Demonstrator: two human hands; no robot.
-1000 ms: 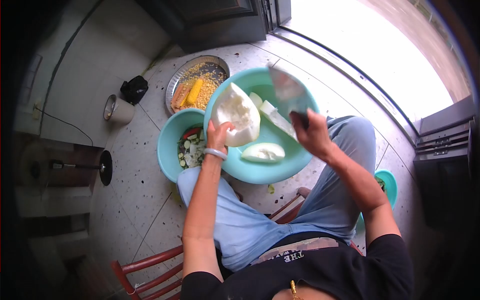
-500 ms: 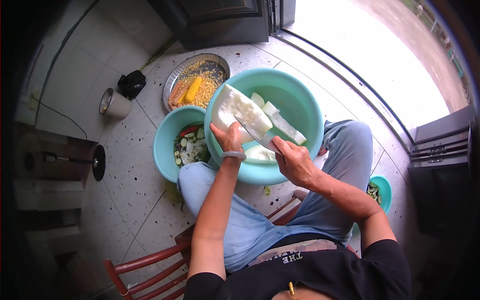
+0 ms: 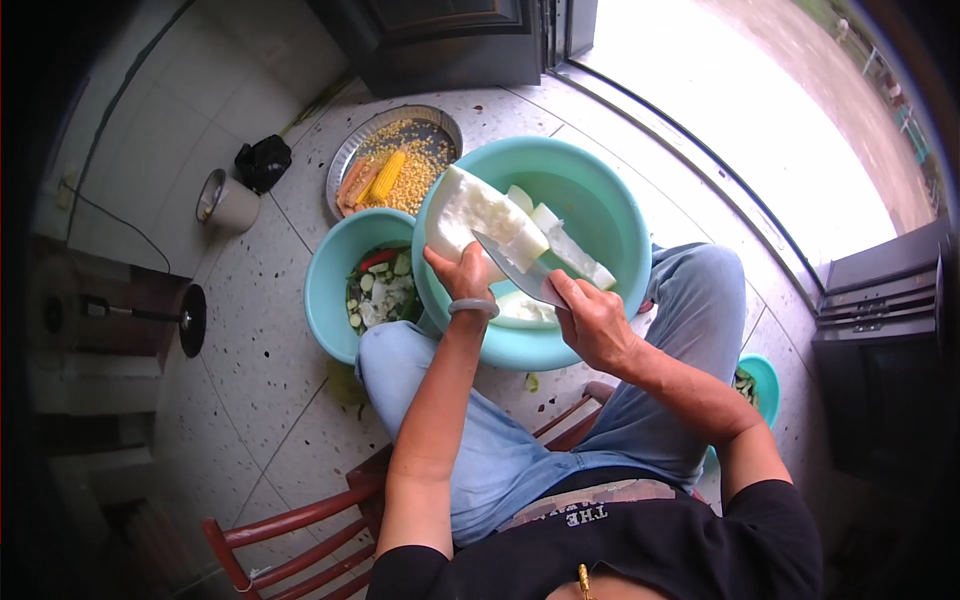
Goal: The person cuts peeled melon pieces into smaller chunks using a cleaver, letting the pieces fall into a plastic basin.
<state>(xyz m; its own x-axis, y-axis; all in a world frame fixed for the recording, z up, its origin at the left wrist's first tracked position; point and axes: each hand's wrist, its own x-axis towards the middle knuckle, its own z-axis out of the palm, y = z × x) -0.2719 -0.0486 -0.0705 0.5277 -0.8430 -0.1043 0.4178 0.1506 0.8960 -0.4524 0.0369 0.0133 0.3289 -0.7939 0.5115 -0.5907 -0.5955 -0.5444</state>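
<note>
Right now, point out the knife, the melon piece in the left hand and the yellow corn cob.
Knife [image 3: 520, 274], head view: middle of the blade.
Melon piece [image 3: 472, 211], head view: its pulpy inner face.
Yellow corn cob [image 3: 388, 177], head view: middle of its kernels.

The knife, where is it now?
In the head view's middle, the knife is in the right hand, at the melon piece the left hand holds above the big basin.

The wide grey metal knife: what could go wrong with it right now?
The wide grey metal knife might slip and nick the bare left hand, which is close to it. The thick white-fleshed gourd piece might also slide from that hand's grip into the round turquoise plastic basin below.
</note>
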